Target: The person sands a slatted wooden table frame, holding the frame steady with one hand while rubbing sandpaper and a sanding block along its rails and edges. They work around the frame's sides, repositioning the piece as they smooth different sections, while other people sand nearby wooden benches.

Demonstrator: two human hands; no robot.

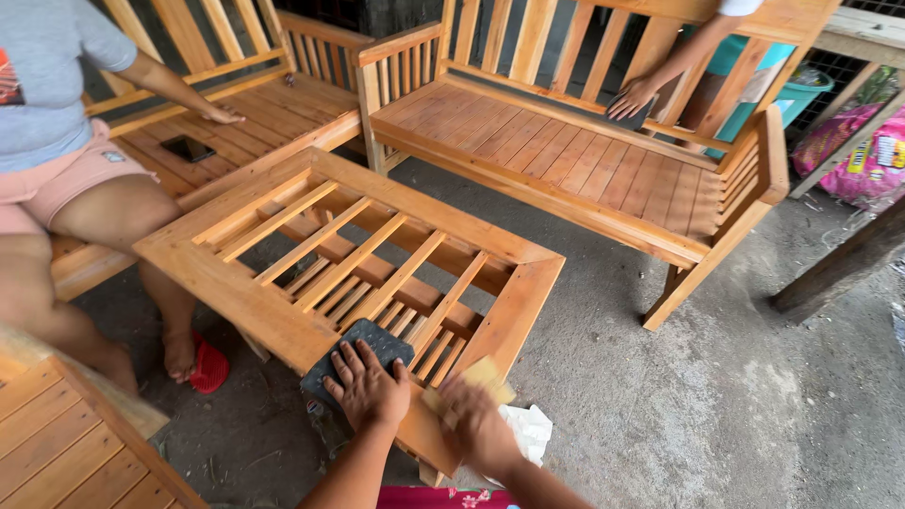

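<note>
Two hands on table frame (283, 311), left hand (370, 388) on dark pad (356, 363), right hand (476, 424) blurred, perhaps sandpaper (481, 377)

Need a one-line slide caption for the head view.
Left hand presses a dark pad on a slatted wooden table frame; right hand holds a yellow piece beside it.

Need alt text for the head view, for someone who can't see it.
Two hands work on the near corner of a slatted orange wooden table frame: the left hand presses a dark grey sanding pad, the right hand rubs a yellow sandpaper piece.
</note>
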